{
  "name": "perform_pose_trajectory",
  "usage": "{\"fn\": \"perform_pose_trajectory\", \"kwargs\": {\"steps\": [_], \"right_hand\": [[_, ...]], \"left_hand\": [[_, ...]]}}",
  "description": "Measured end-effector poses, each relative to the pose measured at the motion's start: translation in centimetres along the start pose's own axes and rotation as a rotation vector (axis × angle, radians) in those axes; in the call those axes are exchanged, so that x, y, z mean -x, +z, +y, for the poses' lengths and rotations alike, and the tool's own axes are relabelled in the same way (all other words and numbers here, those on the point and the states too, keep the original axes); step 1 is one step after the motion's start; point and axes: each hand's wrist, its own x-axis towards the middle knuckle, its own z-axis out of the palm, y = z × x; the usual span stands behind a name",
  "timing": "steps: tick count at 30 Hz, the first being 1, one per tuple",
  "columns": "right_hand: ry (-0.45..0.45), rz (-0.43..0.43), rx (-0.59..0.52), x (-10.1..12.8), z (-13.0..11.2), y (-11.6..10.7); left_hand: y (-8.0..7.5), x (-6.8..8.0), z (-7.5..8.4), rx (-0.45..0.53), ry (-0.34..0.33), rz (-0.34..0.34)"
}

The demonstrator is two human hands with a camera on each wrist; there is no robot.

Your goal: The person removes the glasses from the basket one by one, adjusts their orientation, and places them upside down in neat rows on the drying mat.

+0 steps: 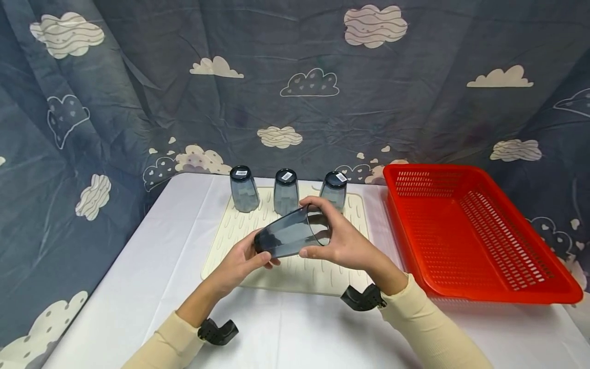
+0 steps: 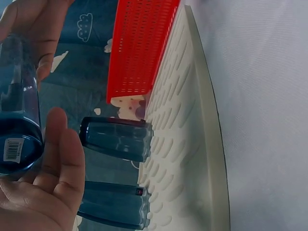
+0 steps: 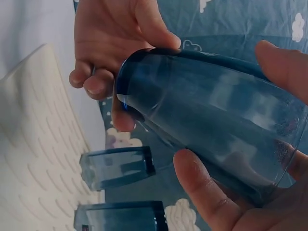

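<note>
A blue-grey drinking glass (image 1: 287, 234) is held tilted above the cream drying mat (image 1: 226, 246), its rim toward the right. My left hand (image 1: 236, 266) grips it at the thick base, which carries a barcode sticker (image 2: 13, 149) in the left wrist view. Around the rim end, my right hand (image 1: 345, 242) holds it between thumb and fingers. Behind, three similar glasses stand upside down along the mat's far side: a left glass (image 1: 245, 193), a middle glass (image 1: 286, 193) and a right glass (image 1: 334, 191), partly covered by my right hand.
To the right sits a red perforated plastic basket (image 1: 405, 241) on the white-covered table (image 1: 156, 246). A dark cloth (image 1: 258, 46) with cloud prints hangs behind the table and at both sides.
</note>
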Motion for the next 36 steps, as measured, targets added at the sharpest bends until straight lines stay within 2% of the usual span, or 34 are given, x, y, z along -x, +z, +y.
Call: {"fn": "perform_pose_trajectory", "kwargs": {"steps": [7, 12, 19, 22, 27, 32, 36], "right_hand": [[0.021, 0.018, 0.101, 0.1, 0.4, -0.5], [0.048, 0.030, 0.127, 0.2, 0.7, -0.6], [0.110, 0.039, 0.141, 1.0, 1.7, -0.5], [0.115, 0.029, 0.136, 1.2, 2.1, -0.3], [0.112, 0.026, 0.137, 1.4, 2.5, -0.1], [0.126, 0.033, 0.139, 1.2, 2.9, 0.2], [0.130, 0.060, 0.113, 1.3, 3.1, 0.4]], "left_hand": [[0.1, -0.4, 0.2, 0.006, 0.014, 0.023], [-0.1, -0.6, 0.6, 0.037, 0.029, 0.056], [0.2, -0.7, 1.3, 0.037, -0.002, 0.160], [0.2, -0.6, 1.5, 0.034, -0.007, 0.179], [0.1, -0.6, 2.2, -0.003, -0.013, 0.179], [-0.3, -0.6, 2.9, -0.102, 0.001, 0.201], [-0.4, -0.7, 3.1, -0.110, 0.009, 0.190]]}}
